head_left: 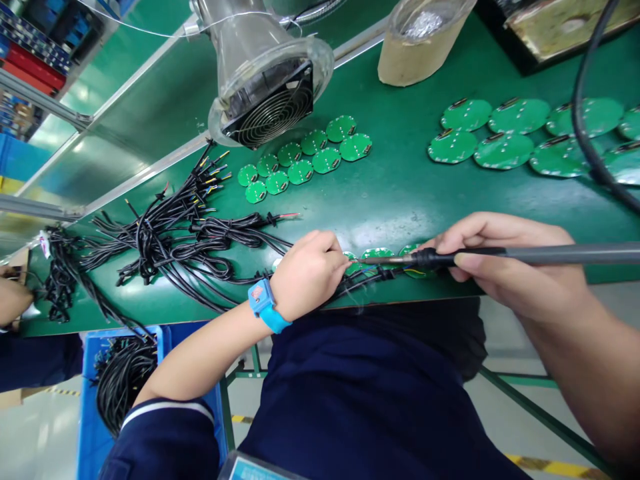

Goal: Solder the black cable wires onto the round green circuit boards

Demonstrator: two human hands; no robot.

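My right hand (515, 267) is wrapped round a soldering iron (550, 255), which lies nearly level with its metal tip pointing left. At the tip's end, the fingers of my left hand (313, 267) are pinched together over a round green circuit board (351, 267); what they hold is hidden. Two more boards lie in the same row, one a green circuit board (377, 254) just behind the iron's shaft. Black cables (370, 279) with thin coloured wires run along the front of this row. Faint smoke rises close by. A blue wrist strap (267, 305) circles my left wrist.
Bundled black cables (165, 240) cover the bench's left side. A fume extractor fan (273, 107) hangs behind two rows of boards (300, 172). More boards (505, 152) and a cardboard tub (415, 47) are back right. A blue bin (90, 400) stands below; another person's arm (13, 303) shows far left.
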